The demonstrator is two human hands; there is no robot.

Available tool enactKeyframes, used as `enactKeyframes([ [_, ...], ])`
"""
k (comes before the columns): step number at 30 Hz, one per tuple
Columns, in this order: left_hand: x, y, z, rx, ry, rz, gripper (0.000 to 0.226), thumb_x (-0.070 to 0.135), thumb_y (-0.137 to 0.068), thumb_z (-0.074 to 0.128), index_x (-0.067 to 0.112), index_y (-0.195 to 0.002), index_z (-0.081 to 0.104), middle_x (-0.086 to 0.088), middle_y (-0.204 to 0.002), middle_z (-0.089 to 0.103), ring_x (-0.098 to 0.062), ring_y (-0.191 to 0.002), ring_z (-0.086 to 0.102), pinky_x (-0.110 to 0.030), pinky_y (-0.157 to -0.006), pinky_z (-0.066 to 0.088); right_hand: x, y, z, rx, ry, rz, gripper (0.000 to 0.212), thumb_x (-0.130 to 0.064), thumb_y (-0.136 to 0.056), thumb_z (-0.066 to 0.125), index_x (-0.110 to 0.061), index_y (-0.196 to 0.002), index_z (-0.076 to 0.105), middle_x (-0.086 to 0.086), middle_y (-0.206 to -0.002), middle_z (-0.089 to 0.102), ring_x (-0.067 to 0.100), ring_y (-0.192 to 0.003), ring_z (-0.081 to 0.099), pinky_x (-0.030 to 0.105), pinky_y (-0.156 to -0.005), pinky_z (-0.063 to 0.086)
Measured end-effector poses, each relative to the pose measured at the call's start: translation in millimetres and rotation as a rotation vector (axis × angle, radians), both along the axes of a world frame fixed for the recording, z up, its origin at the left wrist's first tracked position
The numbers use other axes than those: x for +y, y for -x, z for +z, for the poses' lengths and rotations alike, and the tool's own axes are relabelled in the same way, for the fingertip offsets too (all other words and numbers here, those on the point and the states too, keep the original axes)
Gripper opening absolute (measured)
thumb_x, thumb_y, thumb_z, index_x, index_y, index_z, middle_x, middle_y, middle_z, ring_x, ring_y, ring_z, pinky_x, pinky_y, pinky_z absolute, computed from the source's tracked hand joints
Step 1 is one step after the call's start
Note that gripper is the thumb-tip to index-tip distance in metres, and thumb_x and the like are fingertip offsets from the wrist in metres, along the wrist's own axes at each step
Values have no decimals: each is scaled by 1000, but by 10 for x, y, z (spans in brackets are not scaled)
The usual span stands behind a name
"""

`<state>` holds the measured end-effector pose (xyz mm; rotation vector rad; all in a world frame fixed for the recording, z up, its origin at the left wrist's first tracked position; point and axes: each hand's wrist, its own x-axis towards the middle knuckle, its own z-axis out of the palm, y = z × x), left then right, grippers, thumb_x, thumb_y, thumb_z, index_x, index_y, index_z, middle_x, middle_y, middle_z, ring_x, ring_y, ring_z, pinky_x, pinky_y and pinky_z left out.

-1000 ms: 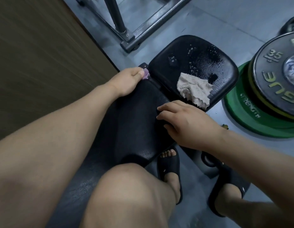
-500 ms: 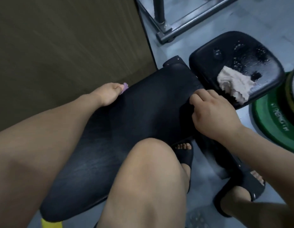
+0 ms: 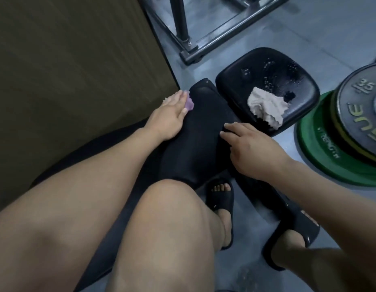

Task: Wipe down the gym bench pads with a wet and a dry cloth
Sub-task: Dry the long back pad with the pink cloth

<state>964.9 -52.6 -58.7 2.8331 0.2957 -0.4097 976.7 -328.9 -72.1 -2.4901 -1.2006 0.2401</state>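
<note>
- The left hand [image 3: 169, 116] lies flat on the far left edge of the long bench pad [image 3: 199, 148]. Its fingers are straight and close together, pressing a small purple cloth [image 3: 42, 105] against the black vinyl.
- Only a corner of the purple cloth shows past the fingertips; the rest is hidden under the hand.
- The right hand [image 3: 254, 152] rests on the opposite, right edge of the same pad. Its fingers [image 3: 228, 127] are stretched out side by side along the rim, holding nothing. The thumb is out of sight, so it may or may not hook under the edge.
- The two hands are well apart, with the width of the pad between them.
- Just beyond the long bench pad is the rounded seat pad [image 3: 265, 66], black and speckled with water drops across its far half.
- A crumpled beige cloth [image 3: 267, 109] lies on the near part of the seat pad, touched by neither hand, with one corner hanging over the pad's near edge.
- The person's bare knee [image 3: 168, 224] rises in front of the long bench pad, and both feet in black slides [image 3: 221, 200] stand on the grey floor [image 3: 309, 28] to the right.
- To the right of the seat pad a green weight plate [image 3: 326, 159] lies on the floor with a black plate [image 3: 359, 123] marked 35 on top of it.
- A metal frame [image 3: 206, 39] stands on the floor beyond, and a brown panel [image 3: 67, 70] fills the left side.
</note>
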Motion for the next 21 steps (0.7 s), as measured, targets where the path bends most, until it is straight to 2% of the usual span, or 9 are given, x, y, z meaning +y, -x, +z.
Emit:
enactKeyframes([
  [3, -9, -302, 5, 25, 20, 77, 56, 36, -111, 27, 20, -163, 14, 2, -170, 10, -18, -156, 12, -31, -125, 13, -119, -20, -28, 21, -5, -3, 54, -5, -84, 59, -7, -138, 62, 17, -145, 55, 38, -129, 52, 47, -107, 49],
  [5, -179, -487, 20, 17, 12, 52, 56, 34, -111, 27, 16, -163, 14, -2, -170, 11, -20, -156, 10, -31, -126, 8, -190, -37, -52, 24, -12, -27, 46, -5, -87, 59, -5, -132, 65, 18, -139, 57, 40, -120, 56, 48, -103, 51],
  [8, -688, -323, -46, -79, 7, -251, 55, 26, -110, 34, 14, -162, 18, -9, -169, 11, -24, -157, 4, -30, -124, -7, -303, -48, -37, 12, -24, -46, 28, -11, -90, 59, -4, -115, 68, 17, -125, 60, 40, -104, 60, 47, -93, 53],
  [10, -814, -51, -89, -93, 38, -508, 55, 27, -110, 37, 14, -161, 23, -8, -168, 16, -23, -157, 7, -34, -127, -2, -379, -34, -14, 25, -40, -49, 25, -14, -89, 58, -4, -110, 67, 16, -117, 60, 39, -98, 62, 47, -88, 54],
  [12, -707, -12, -33, -60, 18, -665, 55, 31, -110, 35, 17, -162, 21, -5, -169, 16, -19, -157, 7, -34, -128, 2, -436, -7, -12, 22, -45, -45, 22, -14, -88, 57, -4, -105, 67, 15, -110, 60, 38, -90, 62, 47, -82, 55],
  [13, -658, -76, -11, -43, -13, -664, 56, 33, -110, 34, 20, -162, 18, -4, -169, 13, -17, -157, 5, -33, -127, 1, -455, 2, -16, 18, -45, -43, 20, -14, -88, 57, -5, -103, 66, 14, -105, 59, 38, -86, 61, 47, -79, 55],
  [16, -747, -263, 2, 41, -82, -398, 58, 32, -110, 30, 21, -163, 9, -2, -171, 2, -17, -157, -5, -31, -126, -5, -499, 35, -5, 36, -26, -68, 20, -14, -88, 55, -6, -102, 67, 11, -98, 58, 36, -83, 59, 46, -73, 54],
  [18, -939, -218, 19, 52, -73, -296, 59, 33, -110, 30, 21, -163, 5, -3, -171, -3, -19, -156, -9, -33, -126, -6, -520, 42, 48, 77, -26, -86, 21, -14, -89, 55, -7, -104, 68, 10, -96, 58, 35, -84, 61, 45, -72, 55],
  [21, -1180, 165, 51, 60, -19, -415, 62, 33, -109, 33, 19, -163, 4, -5, -170, -5, -20, -156, -11, -32, -126, -8, -538, 33, 166, 123, 24, -149, 9, -16, -92, 53, -11, -89, 60, 4, -87, 51, 33, -83, 61, 40, -70, 53],
])
